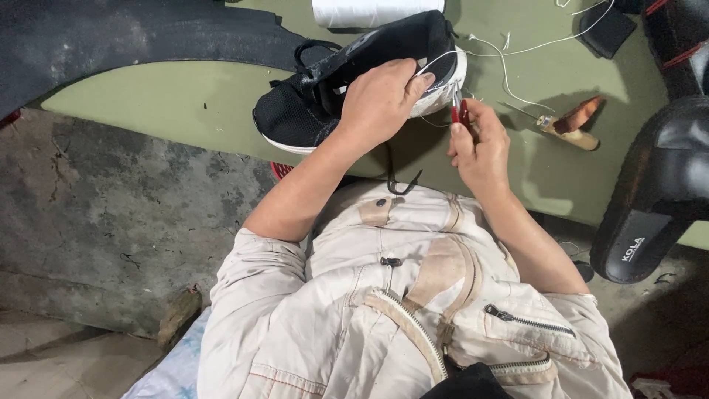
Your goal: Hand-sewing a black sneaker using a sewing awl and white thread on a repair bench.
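The black shoe (347,81) lies on its side on the green bench (185,103), at 12 o'clock from the torso. The left hand (380,100) clamps its heel, fingers closed over the white sole. At 3 o'clock from that hand, the right hand (480,148) pinches a small red-handled tool (458,111) against the sole edge, where white thread (509,63) runs off. Judged step: sole stitching or thread trimming. The next move calls for a steady shoe and taut thread. An awl (565,124) lies farther out at 3 o'clock.
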